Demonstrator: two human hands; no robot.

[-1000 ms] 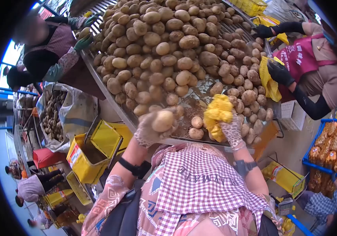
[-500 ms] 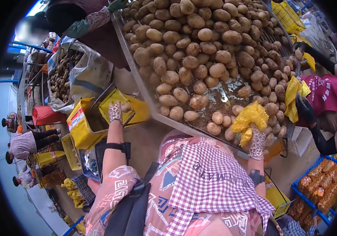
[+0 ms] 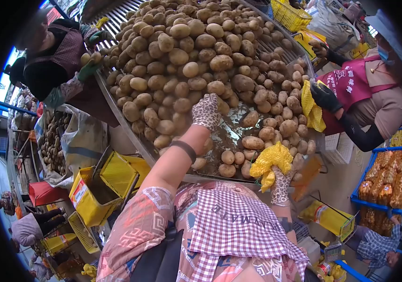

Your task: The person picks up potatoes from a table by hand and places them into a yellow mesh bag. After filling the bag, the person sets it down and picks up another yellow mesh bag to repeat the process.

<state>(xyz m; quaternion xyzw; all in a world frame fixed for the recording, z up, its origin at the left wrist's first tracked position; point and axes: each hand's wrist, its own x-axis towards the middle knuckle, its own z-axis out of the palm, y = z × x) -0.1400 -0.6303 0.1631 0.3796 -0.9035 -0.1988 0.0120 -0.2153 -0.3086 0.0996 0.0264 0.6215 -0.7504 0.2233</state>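
My left hand [image 3: 205, 112], in a leopard-print glove, reaches over the potato pile [image 3: 180, 56] on the sorting table. Its fingers point away from me and touch the potatoes near the table's middle; their tips are partly hidden. In my right hand [image 3: 281, 185], gloved alike, is a bunched yellow mesh bag [image 3: 271, 162], held over the table's near edge. Several smaller potatoes [image 3: 228, 157] lie beside the bag. A bare, dirt-smeared patch of the table [image 3: 227, 127] shows between my hands.
Metal edging [image 3: 126, 129] bounds the table. Yellow baskets [image 3: 93, 192] stand on the left near a sack of potatoes [image 3: 57, 141]. A co-worker's gloved hand [image 3: 325, 97] is by another mesh bag [image 3: 311, 108]; a second co-worker [image 3: 65, 56] stands at left. Filled bags [image 3: 386, 176] sit in a blue rack.
My left hand has moved from the yellow basket, where a potato was beside it, onto the pile. The view has shifted, and my right hand still grips the mesh bag.
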